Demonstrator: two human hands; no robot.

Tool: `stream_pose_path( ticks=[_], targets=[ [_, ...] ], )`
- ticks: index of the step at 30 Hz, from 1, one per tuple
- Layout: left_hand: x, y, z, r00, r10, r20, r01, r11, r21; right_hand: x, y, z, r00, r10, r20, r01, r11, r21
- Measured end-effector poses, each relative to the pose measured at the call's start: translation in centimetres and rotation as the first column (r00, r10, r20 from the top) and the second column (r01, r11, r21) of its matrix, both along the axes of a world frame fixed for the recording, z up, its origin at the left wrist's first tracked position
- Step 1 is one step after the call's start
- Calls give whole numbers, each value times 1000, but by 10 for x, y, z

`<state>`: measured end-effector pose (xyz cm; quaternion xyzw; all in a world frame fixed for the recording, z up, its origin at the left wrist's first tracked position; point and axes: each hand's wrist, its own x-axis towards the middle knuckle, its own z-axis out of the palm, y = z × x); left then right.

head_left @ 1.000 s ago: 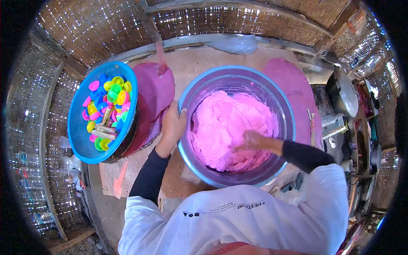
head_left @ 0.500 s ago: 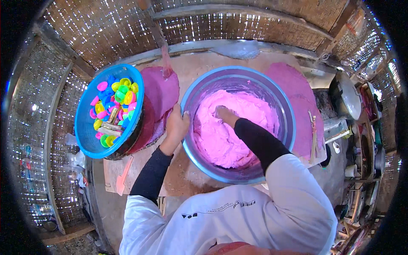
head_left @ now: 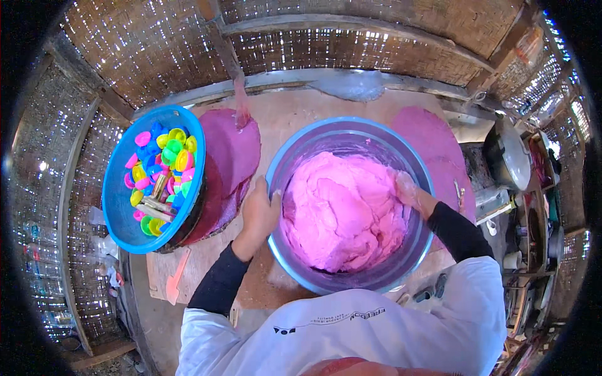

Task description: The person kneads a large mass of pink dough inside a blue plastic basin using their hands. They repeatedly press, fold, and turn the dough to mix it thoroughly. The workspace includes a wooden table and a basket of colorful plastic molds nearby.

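Note:
A wide blue-grey basin (head_left: 411,264) holds a large mass of soft pink dough (head_left: 342,210). My left hand (head_left: 259,213) is at the basin's left rim, closed against it with the thumb apart from the fingers. Inside the basin, at the dough's right edge, is my right hand (head_left: 411,191). Its fingers reach along the dough next to the wall, smeared with pink, and their tips are partly hidden. They look stretched out rather than closed.
Left of the basin, a blue colander (head_left: 113,216) holds several small colourful plastic cups and short wooden pieces, resting on a dark red container. A pink spatula (head_left: 177,279) lies at the table's near left edge. Pink sheets (head_left: 235,141) lie on the table (head_left: 295,103). A lidded pot (head_left: 506,153) stands right.
My right hand has moved from the dough's middle to its right edge. The dough's top looks more folded and rounded. My left hand stays at the rim. The whole view has shifted slightly.

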<state>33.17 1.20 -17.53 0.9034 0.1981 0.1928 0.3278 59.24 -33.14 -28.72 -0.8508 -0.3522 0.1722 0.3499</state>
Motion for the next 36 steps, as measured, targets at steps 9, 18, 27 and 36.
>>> stream_pose_path(
  ticks=[9,18,27,36],
  targets=[
    [-1,-7,6,990,21,-138,-26,999,-41,26,107,-15,435,-226,-872,466,885,4],
    [1,-6,-5,996,62,-64,-61,998,15,47,174,-28,690,77,-720,-125,992,-14],
    [-1,1,-17,990,126,-61,-128,991,-34,-8,246,-31,673,586,-451,-679,732,-61],
    [-1,4,-10,979,167,-118,-176,982,-73,-91,247,-11,342,751,-565,-834,519,185]
  ],
)
